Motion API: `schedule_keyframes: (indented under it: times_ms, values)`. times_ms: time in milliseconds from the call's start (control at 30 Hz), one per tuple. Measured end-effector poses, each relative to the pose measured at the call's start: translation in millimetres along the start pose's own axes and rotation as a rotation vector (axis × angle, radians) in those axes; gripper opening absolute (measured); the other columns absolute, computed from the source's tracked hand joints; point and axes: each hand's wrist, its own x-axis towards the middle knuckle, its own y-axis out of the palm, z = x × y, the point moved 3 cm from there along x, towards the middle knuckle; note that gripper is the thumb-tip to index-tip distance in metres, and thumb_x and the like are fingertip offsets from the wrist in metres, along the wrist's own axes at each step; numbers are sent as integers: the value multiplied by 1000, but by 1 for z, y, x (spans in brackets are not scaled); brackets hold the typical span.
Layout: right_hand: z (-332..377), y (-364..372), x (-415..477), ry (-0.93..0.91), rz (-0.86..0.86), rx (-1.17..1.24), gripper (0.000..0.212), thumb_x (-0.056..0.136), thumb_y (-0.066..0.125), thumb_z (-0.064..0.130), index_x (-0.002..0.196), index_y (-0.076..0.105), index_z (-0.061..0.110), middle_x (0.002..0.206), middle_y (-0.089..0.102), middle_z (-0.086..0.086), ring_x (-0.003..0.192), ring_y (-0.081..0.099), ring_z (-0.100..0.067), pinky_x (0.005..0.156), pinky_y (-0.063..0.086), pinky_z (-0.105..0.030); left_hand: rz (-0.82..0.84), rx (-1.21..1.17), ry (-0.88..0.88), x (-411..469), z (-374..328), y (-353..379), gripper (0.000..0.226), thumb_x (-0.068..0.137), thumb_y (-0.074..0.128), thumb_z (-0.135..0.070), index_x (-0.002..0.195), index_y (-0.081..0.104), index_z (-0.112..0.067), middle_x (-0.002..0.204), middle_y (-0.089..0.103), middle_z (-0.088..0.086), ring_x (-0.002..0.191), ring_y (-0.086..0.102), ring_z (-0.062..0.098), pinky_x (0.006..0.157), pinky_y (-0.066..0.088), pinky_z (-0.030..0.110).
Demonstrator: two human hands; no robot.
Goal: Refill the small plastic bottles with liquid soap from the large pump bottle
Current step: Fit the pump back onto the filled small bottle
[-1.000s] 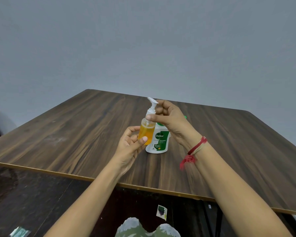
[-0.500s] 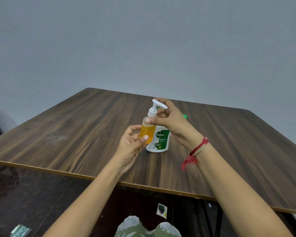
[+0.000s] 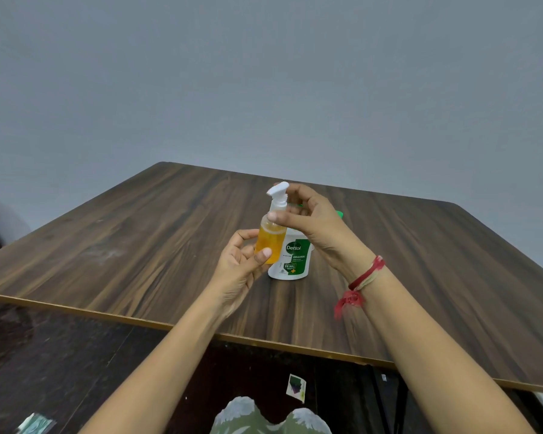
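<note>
The left hand (image 3: 237,270) holds the small bottle (image 3: 268,242) by its lower half, thumb tip pressed on the near side and curled fingers wrapped round the far left side. The bottle is held up over the table (image 3: 132,245), near the middle of it, and leans a little to the right at the top. Its clear body is filled with orange liquid almost to the shoulder.

The right hand (image 3: 314,223) comes in from the right and grips the white pump (image 3: 278,192) at the bottle's neck. The thumb lies across the shoulder of the bottle and the fingers curl round behind the pump stem. The pump's nozzle points left.

The Dettol bottle (image 3: 293,261), white with a green label, stands upright on the table just behind the small bottle and a little to its right. Its top is hidden by the right hand. A green piece (image 3: 339,214) shows past the right hand's knuckles; what it is cannot be told.

A red thread (image 3: 365,278) is tied round the right wrist, with a frayed knot hanging below it. Behind the table is a plain grey wall (image 3: 264,73). Below the near table edge the floor (image 3: 60,355) is dark, with a small scrap (image 3: 296,388) lying on it beside the person's knees (image 3: 270,418)
</note>
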Motion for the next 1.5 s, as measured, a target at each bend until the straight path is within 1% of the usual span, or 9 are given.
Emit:
schedule_keyframes:
  times_ms: [300,467,600,767,900,1133,1267,1367,1500]
  values:
    - [13,-1,-3,-76,12,-133,25,87,61,1,112,65,0,109,69,-14,93,66,-15,85,53,-22,7,10,-5,-3,-1,-1,79,47,93,-40,109,52,-14,95,73,9,88,70,18,71,54,24]
    - [9,6,2,-121,-194,-243,15,73,78,15,83,68,22,84,71,-4,79,67,-17,78,57,-29,-54,-8,31,-2,1,2,82,42,94,-42,108,53,-14,90,74,6,83,70,14,69,54,22]
    - [1,12,0,-93,-349,-302,31,63,85,29,76,57,28,67,57,10,61,55,-4,60,49,-19,-66,-22,26,-3,3,1,84,40,94,-42,107,53,-13,91,74,6,82,70,14,68,54,22]
    - [-2,11,-3,-49,-115,-21,40,80,71,6,118,58,10,106,66,-2,97,65,-8,86,54,-20,-42,-31,23,-3,-4,-4,84,42,94,-40,109,52,-13,89,74,7,81,70,13,70,54,22]
    - [4,5,-3,-77,35,-29,36,91,52,-6,127,52,-6,123,62,-19,109,62,-23,95,49,-25,-11,-15,24,-3,-6,-4,82,44,94,-39,109,51,-13,87,74,6,80,70,14,69,54,22]
    - [4,10,3,-59,21,-187,26,90,57,1,115,61,1,99,65,-4,80,62,3,75,49,-7,-64,-6,25,-3,0,-3,83,41,94,-42,107,52,-14,86,74,5,81,70,14,71,55,24]
    - [-5,15,6,20,-172,-169,28,73,79,15,95,61,11,77,56,2,68,53,-7,59,44,-8,-63,-14,20,-3,1,-5,84,41,94,-41,108,52,-14,86,74,5,81,70,14,70,55,23]
    - [-4,17,2,22,-119,-114,46,76,77,14,116,56,9,98,62,1,85,60,-6,68,49,-9,-19,-6,11,-4,-3,-5,81,43,94,-40,108,52,-14,88,74,5,82,71,13,69,54,22]
    - [2,14,-2,38,157,170,34,91,53,0,123,54,12,121,62,-8,109,61,-18,99,48,-30,0,-30,0,-5,-6,-8,80,43,94,-38,107,52,-13,89,74,6,82,71,13,69,55,21]
